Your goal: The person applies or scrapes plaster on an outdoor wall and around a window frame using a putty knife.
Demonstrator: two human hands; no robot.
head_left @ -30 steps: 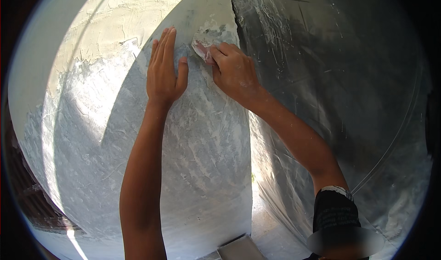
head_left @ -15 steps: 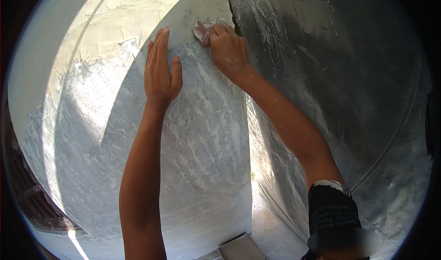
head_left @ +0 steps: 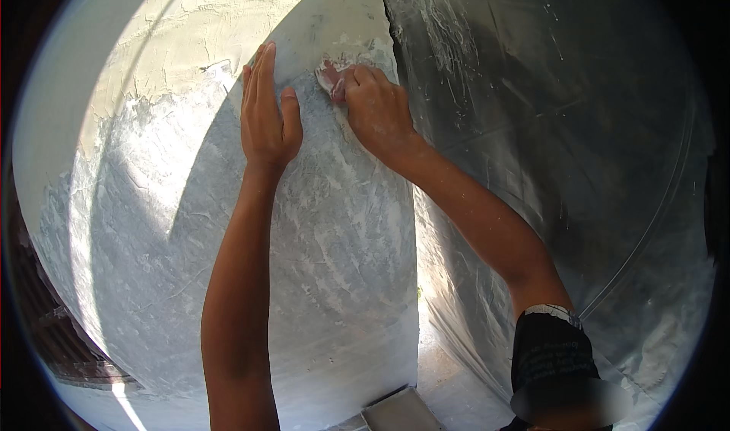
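Plaster wall: grey-white, chalky and streaked with rough smears; its upper part is sunlit and crusty, the lower part in shade.
Corner: the plastered face ends in a sharp vertical edge just right of the hands.
Side surface: darker grey, smoother, with thin white scratch marks; hard to say what it is made of.
Left hand: flat and fully open against the wall, fingers together, pointing up, holding nothing.
Right hand: grip curled tight over a small pad, pressing it to the wall near the corner.
Sanding pad: small, pinkish-white and dusty, only its tip showing past the fingers.
Tile: pale square block at the bottom edge, partly cut off.
Sleeve: black, blurred at the bottom.
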